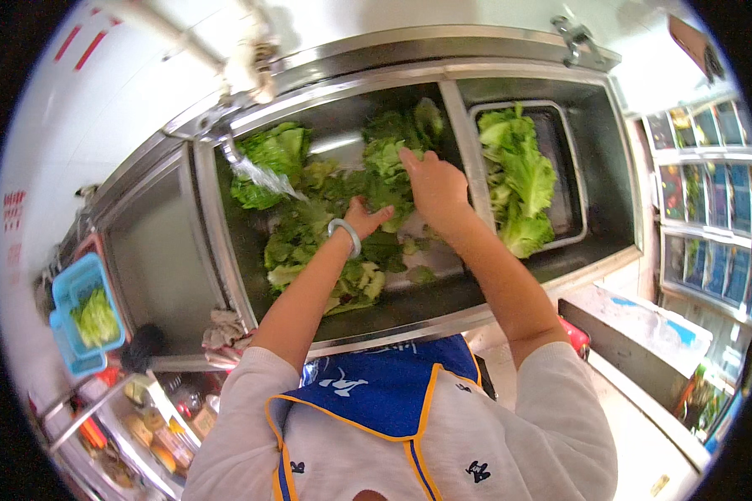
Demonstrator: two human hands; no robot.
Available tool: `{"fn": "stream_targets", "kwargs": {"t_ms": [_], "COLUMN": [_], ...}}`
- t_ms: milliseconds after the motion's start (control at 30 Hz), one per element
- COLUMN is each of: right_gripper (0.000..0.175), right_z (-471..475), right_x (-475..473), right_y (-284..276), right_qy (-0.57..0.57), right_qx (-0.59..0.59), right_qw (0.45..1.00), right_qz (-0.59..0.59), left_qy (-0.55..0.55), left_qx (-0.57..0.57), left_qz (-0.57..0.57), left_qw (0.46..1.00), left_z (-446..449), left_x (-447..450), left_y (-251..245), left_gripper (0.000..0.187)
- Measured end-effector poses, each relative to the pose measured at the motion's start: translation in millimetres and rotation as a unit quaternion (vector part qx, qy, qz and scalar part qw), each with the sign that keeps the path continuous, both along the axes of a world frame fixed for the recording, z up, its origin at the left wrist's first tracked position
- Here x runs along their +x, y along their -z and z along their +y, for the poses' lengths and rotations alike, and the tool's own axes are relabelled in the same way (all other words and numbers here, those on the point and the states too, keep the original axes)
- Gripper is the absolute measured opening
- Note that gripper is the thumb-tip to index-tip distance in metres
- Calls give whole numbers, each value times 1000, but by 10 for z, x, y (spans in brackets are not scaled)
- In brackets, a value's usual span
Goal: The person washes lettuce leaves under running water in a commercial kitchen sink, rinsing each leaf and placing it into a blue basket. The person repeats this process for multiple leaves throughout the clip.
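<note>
Both my hands are over the middle basin (351, 150) of a stainless steel sink, among loose leafy greens (301, 244) lying in water. My left hand (368, 219), with a pale bangle (346, 237) at its wrist, is among the leaves with thumb and fingers apart. My right hand (437, 181) touches a bunch of lettuce leaves (385, 153) towards the back right of the basin. Its fingertips are partly hidden, so whether they grip the leaves is unclear. Water (266, 178) pours from a tap (229, 147) at the left, beside a brighter green lettuce clump (282, 156).
In the right basin (608, 206), more lettuce (520, 188) lies in a rectangular metal-rimmed tray (576, 188). A steel divider (470, 144) separates the basins. Far left stands a blue plastic basket (84, 269) with greens. A cloth (222, 329) lies on the front left edge.
</note>
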State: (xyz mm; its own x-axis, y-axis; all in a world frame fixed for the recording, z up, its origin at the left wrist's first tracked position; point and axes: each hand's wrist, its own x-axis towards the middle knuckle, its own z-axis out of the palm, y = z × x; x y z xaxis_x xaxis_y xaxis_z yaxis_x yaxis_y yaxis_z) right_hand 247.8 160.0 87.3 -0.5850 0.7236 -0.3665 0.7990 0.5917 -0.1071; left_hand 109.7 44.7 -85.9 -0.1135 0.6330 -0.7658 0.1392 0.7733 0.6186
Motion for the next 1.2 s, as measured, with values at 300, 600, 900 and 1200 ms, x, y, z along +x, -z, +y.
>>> {"fn": "stream_targets", "kwargs": {"t_ms": [300, 600, 900, 1200], "right_gripper": [59, 50, 69, 65], "right_z": [-2, 154, 214, -756], "right_x": [1275, 2721, 2289, -736], "right_y": [-100, 319, 567, 454], "right_qy": [298, 508, 333, 214], "right_qx": [-63, 73, 255, -509], "right_qw": [820, 717, 897, 661], "right_qz": [485, 471, 140, 508], "left_qy": [56, -114, -329, -310], "left_qx": [-119, 4, 230, 353], "left_qz": [274, 61, -434, -375], "left_qw": [953, 992, 807, 799], "left_z": [461, 260, -313, -718], "left_x": [673, 10, -915, -969], "left_y": [-198, -109, -561, -953], "left_gripper": [125, 123, 45, 58]}}
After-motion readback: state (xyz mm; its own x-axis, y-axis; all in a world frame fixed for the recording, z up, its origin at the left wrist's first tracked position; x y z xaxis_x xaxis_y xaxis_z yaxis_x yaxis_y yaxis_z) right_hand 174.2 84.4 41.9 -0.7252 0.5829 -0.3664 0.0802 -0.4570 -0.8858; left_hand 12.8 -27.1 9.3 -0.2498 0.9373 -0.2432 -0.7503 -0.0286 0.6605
